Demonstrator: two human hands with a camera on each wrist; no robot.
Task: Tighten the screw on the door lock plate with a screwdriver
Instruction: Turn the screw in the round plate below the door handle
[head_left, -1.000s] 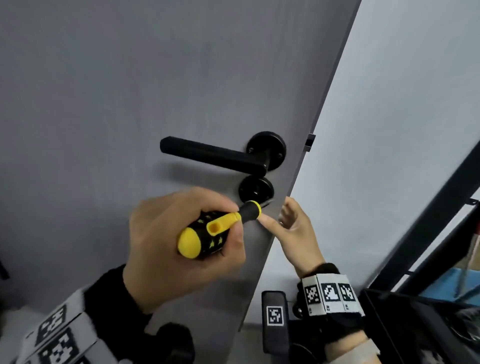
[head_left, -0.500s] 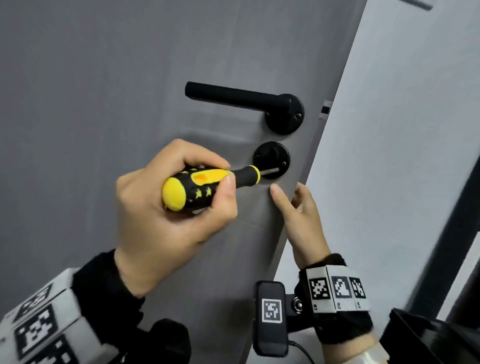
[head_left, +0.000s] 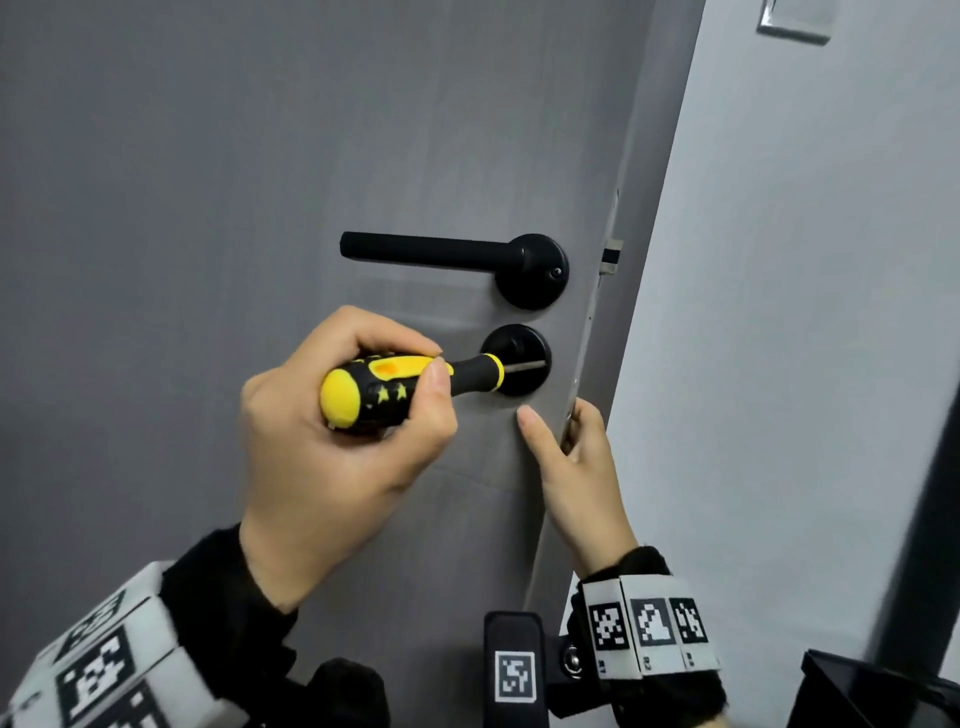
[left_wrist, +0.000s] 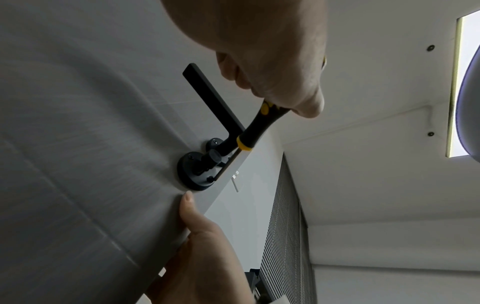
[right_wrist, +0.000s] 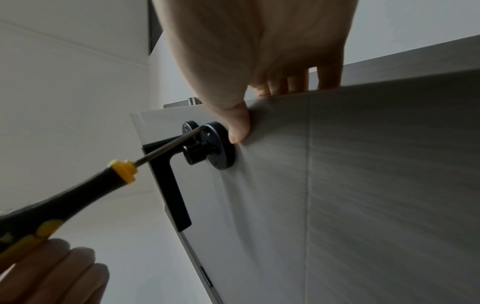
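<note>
Left hand (head_left: 332, 447) is wrapped round the yellow-and-black screwdriver (head_left: 395, 384), fingers over the top of the handle and thumb pressed along its side. The bare shaft runs level across the right part of the round black lock plate (head_left: 519, 364).

- Tip: in the right wrist view it sits at a small screw (right_wrist: 207, 134) near the plate's rim, beside the thumb-turn knob (right_wrist: 193, 154). Whether the tip is seated in the screw head is too small to tell.
- Change: one second ago the shaft met the plate at its lower edge and the handle showed its yellow stripe. Half a second ago the shaft was already lying on the plate. Now an orange patch and yellow stars face the head camera, so the handle looks rolled in the grip. Judgement: turning has likely begun, but how tight the screw is cannot be read.
- Right hand (head_left: 576, 467): clamped on the edge of the grey door (head_left: 208, 208) just below the plate, thumb flat on the face, fingers curled round the edge. A second ago the thumb pointed up towards the tip. Now it only braces the door.
- Surroundings: the black lever handle (head_left: 441, 254) is just above the plate, with pale wall (head_left: 805, 312) to the right.
- Risk: tip slipping off the screw and scoring the plate.
</note>
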